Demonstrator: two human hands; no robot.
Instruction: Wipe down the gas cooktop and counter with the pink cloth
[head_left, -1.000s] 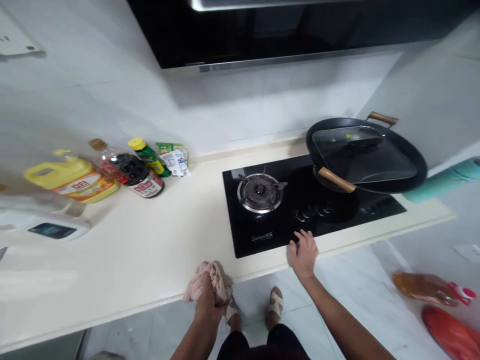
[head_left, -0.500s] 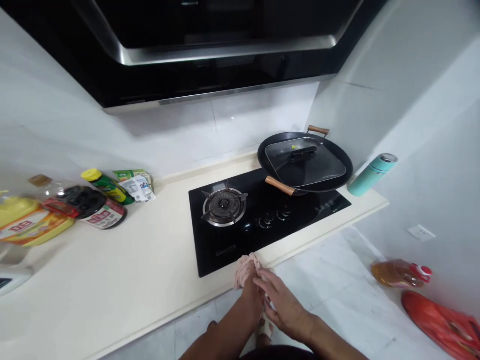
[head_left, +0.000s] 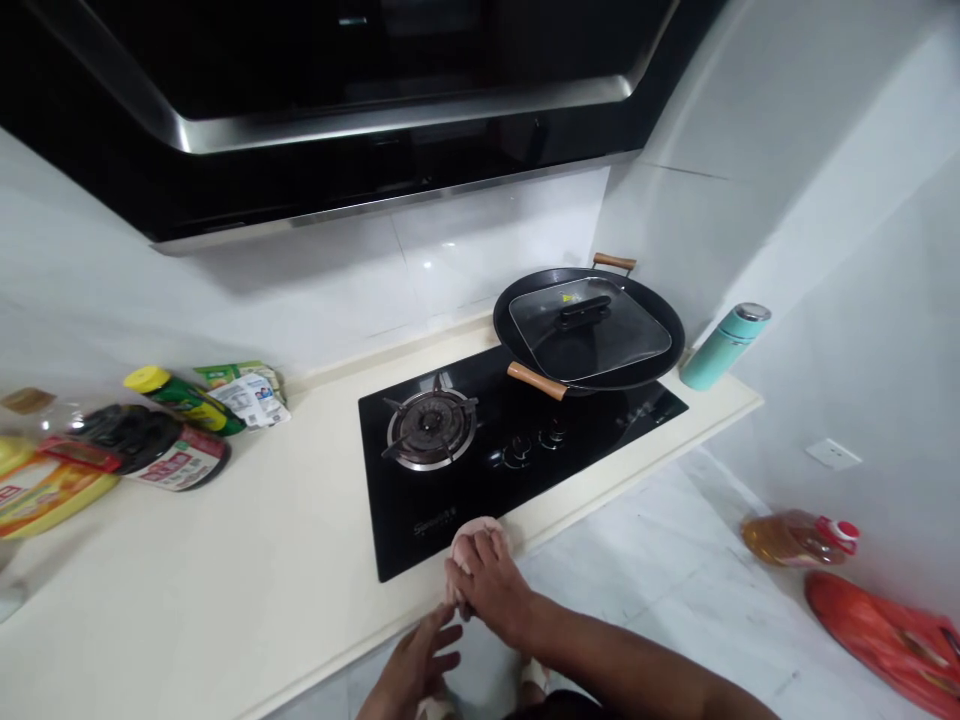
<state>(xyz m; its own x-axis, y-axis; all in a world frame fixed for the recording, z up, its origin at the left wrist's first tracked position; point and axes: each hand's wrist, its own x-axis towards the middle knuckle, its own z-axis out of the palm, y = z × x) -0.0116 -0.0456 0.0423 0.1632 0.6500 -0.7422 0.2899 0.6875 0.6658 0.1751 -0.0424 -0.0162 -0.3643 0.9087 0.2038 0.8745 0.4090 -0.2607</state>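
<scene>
A pink cloth (head_left: 480, 525) is bunched up at the front edge of the black gas hob (head_left: 420, 500). My right hand (head_left: 491, 580) closes over it from above, hiding part of it. Just left and below, my left hand (head_left: 420, 655) hangs in front of the counter edge, fingers spread apart, its fingertips close to the cloth's lower end. Whether they touch it I cannot tell. A burner (head_left: 431, 425) with a metal pan support lies behind the hands. On the hob's right side stands a black wok (head_left: 667, 330) with wooden handles, a rectangular glass lid (head_left: 600, 335) resting in it.
A turquoise flask (head_left: 724, 350) stands right of the wok. Bottles, among them a dark one (head_left: 165, 450) and a green one (head_left: 187, 400), line the left counter (head_left: 285, 560). The range hood (head_left: 390, 150) hangs above. An oil bottle (head_left: 795, 540) and a red bag (head_left: 877, 630) lie low right.
The cloth has passed from my left hand to my right. My left hand has drawn back, down and left, with its fingers spread. The view has shifted slightly.
</scene>
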